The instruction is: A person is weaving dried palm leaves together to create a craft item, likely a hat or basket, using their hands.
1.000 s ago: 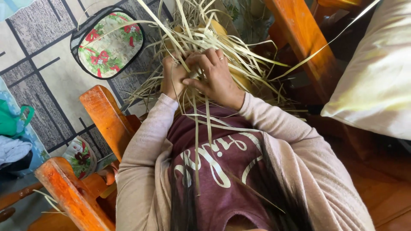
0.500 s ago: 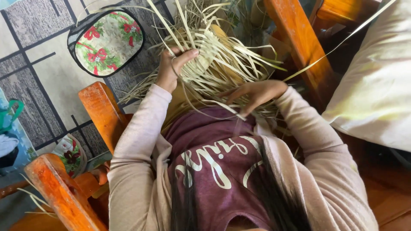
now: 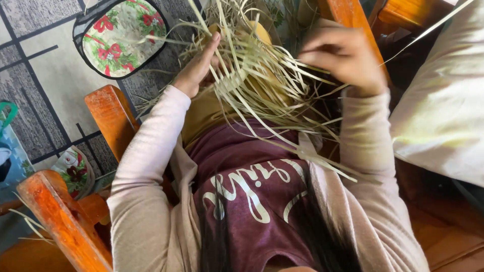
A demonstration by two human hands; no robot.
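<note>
A view from a head-worn camera, looking straight down a seated person's chest to the lap.

The landmark is the bundle of pale straw strips, a half-woven tangle resting on the lap at the top centre of the view, with loose ends fanning outward and trailing down over the maroon shirt.

Far left of the bundle lies a grey patterned floor mat, and on it a floral cushion with a dark rim. Below and left of the bundle stand the orange wooden chair arms, with a second small floral piece between them.

Just left of the bundle, the left hand presses flat against its edge, fingers extended and open, steadying the woven part rather than clasping it.

Just right of the bundle, the right hand is raised and blurred; its fingers curl together in a pinching grip that appears closed on one or more strips, though the blur hides the exact strand.

Far right of the bundle sits a cream pillow over a brown wooden floor.

The step in hand seems to be weaving: one hand holding the work still while the other draws a strip out. The next move would call for threading that strip over and under its neighbours while the left hand keeps the weave tight.
</note>
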